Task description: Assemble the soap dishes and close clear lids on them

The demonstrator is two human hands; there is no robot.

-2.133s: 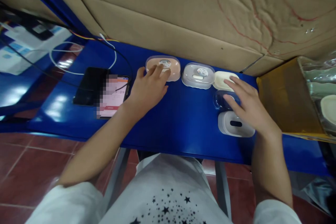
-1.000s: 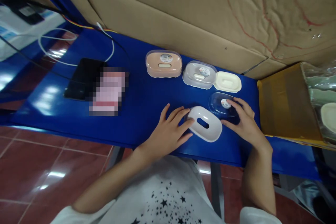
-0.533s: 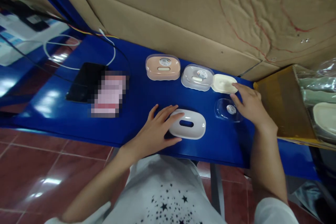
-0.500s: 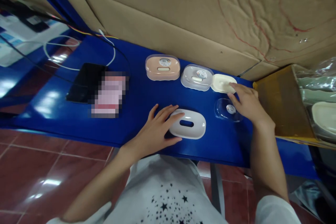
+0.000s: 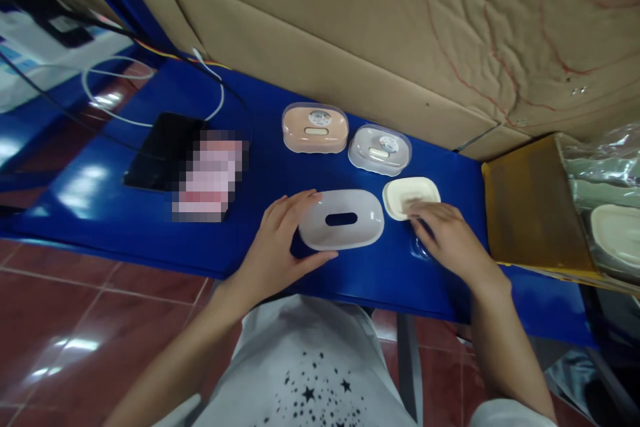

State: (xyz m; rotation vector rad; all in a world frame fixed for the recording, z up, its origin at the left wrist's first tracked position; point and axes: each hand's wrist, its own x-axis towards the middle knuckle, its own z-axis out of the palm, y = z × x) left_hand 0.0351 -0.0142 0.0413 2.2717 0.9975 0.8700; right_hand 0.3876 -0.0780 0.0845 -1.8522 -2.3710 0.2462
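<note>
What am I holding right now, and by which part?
Left hand: the white shell, by its left end. Right hand: fingers at the cream dish, near edge; blur hides whether it's gripped.

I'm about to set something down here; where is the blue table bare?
Bare: between the pink screen and peach dish, and between the grey dish and cardboard box. Crowded: around the right hand, with cream tray, clear cover and white shell close by.

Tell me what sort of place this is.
Likely an indoor workstation, perhaps in a workshop or stockroom: there is a blue table, separate parts such as a white oval shell and a cream dish, and an open cardboard box with a similar cream piece.
</note>
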